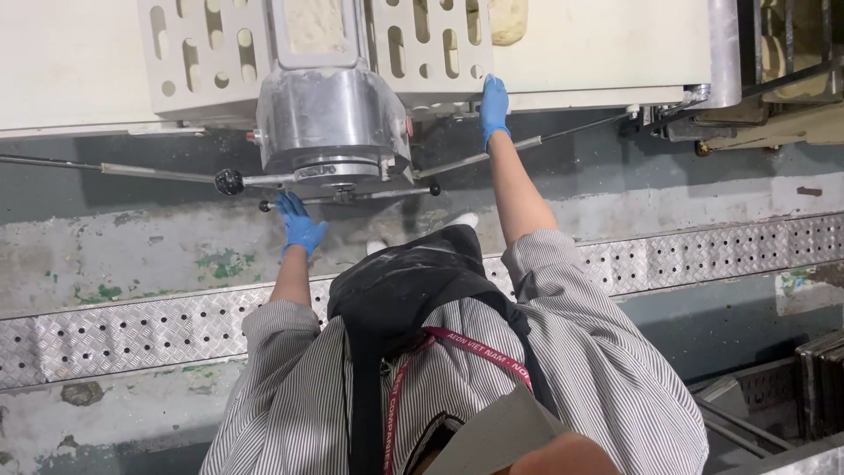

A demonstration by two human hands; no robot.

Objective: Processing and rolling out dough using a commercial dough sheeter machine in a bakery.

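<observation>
Gloved left hand (301,227) on knobbed steel lever (290,204)

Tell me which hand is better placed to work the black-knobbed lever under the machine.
The left hand: it is right below the black-knobbed lever, almost touching the rod. The right hand rests further away, on the edge of the white belt.

**The long white belt and the floor**

You stand on a grey floor (132,246) with worn green spots. A shiny metal strip (703,255) full of small holes runs across it. The white belt (607,44) of the big machine carries a pale lump of dough (508,19) near its far edge.
</observation>
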